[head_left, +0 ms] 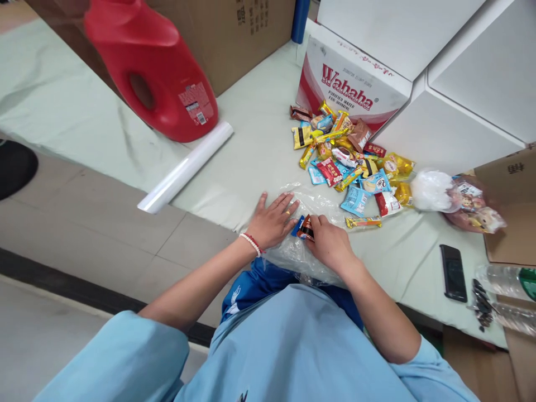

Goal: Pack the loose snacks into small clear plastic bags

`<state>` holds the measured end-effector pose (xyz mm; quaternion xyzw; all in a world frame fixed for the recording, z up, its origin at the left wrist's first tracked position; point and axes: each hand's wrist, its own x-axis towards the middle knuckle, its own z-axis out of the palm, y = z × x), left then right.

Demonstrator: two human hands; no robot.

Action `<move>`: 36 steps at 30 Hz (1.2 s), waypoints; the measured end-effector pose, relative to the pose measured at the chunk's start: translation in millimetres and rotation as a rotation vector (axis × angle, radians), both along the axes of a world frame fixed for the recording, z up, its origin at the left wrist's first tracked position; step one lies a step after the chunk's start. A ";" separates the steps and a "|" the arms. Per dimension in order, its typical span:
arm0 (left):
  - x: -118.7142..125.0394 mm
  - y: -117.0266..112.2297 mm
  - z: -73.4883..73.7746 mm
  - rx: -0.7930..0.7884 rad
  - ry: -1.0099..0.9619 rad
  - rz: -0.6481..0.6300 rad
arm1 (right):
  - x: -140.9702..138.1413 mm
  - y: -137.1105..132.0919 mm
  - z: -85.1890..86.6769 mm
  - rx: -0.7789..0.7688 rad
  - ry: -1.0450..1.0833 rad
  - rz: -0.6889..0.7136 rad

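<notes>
My left hand (273, 221) lies flat with its fingers spread on a clear plastic bag (288, 258) at the table's front edge. Just right of it, my right hand (330, 243) has its fingers closed on a small snack packet (306, 229) in brown and blue wrapping, which rests over the bag. Part of the packet is hidden beneath the right fingers. Beyond both hands a loose pile of wrapped snacks (331, 172) spreads in yellow, blue, red and brown. Nearest to my right hand lies a yellow stick-shaped packet (363, 222).
A red jug (167, 72) and a white roll (186, 167) stand and lie at the left. Behind the pile is a Wahaha carton (352, 84). To the right are a bagged bundle (475, 204), a phone (453, 273) and plastic bottles (502, 279).
</notes>
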<state>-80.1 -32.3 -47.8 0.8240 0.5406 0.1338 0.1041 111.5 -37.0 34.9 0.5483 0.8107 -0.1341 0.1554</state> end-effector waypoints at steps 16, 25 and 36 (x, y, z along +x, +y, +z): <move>-69.4 -49.1 -4.4 0.010 -0.113 -0.527 | 134.0 -101.6 -64.6 0.199 0.466 0.418; -60.4 -40.0 16.5 -0.134 -0.346 -0.386 | 133.7 -85.2 -61.4 0.064 0.957 0.035; -25.9 -4.6 23.3 -0.333 -0.521 0.235 | 128.6 -25.7 -53.9 -0.129 1.053 -0.639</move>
